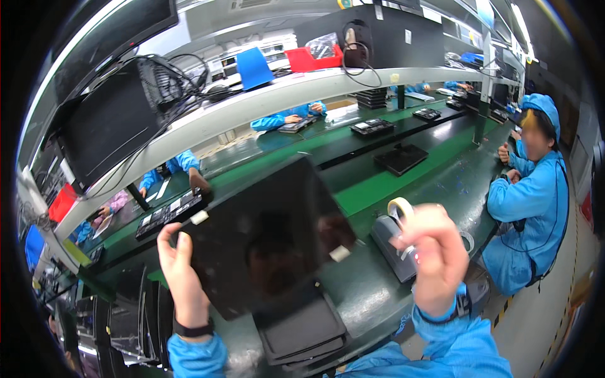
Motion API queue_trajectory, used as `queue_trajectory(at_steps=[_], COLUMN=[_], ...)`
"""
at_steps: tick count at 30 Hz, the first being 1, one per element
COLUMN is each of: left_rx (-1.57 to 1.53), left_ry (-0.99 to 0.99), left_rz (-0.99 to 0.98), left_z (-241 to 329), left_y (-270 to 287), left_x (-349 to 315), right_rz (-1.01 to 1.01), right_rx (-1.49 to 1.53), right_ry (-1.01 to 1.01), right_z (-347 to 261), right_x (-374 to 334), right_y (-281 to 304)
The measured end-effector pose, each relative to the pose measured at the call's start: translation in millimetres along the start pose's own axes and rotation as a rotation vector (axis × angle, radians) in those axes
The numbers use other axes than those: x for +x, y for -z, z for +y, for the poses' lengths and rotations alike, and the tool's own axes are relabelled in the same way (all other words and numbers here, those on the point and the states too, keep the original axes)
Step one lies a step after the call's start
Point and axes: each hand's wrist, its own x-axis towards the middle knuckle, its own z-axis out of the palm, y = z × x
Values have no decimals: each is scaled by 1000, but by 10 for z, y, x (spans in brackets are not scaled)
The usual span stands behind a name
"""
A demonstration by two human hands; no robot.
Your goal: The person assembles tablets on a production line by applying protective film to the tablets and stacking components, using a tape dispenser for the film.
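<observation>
My left hand (183, 271) grips a glossy black screen panel (265, 220) by its left edge, thumb in front. The panel is held tilted above the bench. Pale tape tabs stick to it, one (200, 218) by my left fingertips and another (339, 254) at the lower right edge. My right hand (435, 252), a little blurred, is closed with fingers curled together beside a grey tape dispenser (389, 244) that carries a cream tape roll (399, 205). Whatever its fingertips hold cannot be made out. Below the panel, flat black panels (299, 327) lie stacked on the bench.
The green bench (368, 309) runs past a conveyor strip bearing black device housings (372, 126) and a dark flat unit (401, 158). A shelf (252, 96) with a monitor, cables and a red bin crosses above. A blue-clad co-worker (526, 189) sits at right. Black panels stand upright at lower left.
</observation>
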Motion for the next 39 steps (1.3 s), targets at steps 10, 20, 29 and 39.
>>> queue_trajectory(at_steps=[10, 20, 29, 39], left_rx=[271, -6, 1650, 1425], left_ry=[286, 752, -411, 666], left_rz=[68, -113, -504, -72], left_z=[-2371, -3836, -3440, -3890], left_y=[164, -747, 1093, 3588], left_x=[1694, 1688, 2605, 2035], right_rz=[-68, -98, -177, -278], right_rx=[-400, -545, -556, -641], right_ry=[-826, -709, -687, -630], right_z=[574, 532, 547, 469], right_x=[-2439, -2458, -2336, -2268], right_y=[-130, -241, -307, -296])
